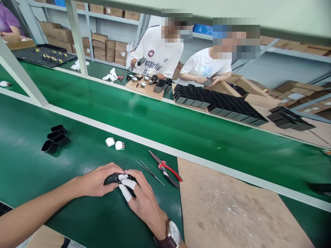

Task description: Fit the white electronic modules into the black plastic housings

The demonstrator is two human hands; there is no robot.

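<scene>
Both my hands meet over a small black plastic housing [111, 178] that rests on the green bench mat. My left hand [97, 181] is closed round its left side. My right hand [141, 198], with white finger cots on two fingertips and a watch on the wrist, pinches the housing's right end, where a small white part shows. Just beyond my hands lie two small white wound parts [115, 143], thin tweezers [150, 171] and red-handled cutters [165, 168].
Three black housings [54, 138] stand at the left. A brown cardboard sheet [232, 213] covers the bench to the right. Past a green conveyor belt [181, 124], two other people work among black trays [219, 105] and small parts. Shelves of cartons fill the back.
</scene>
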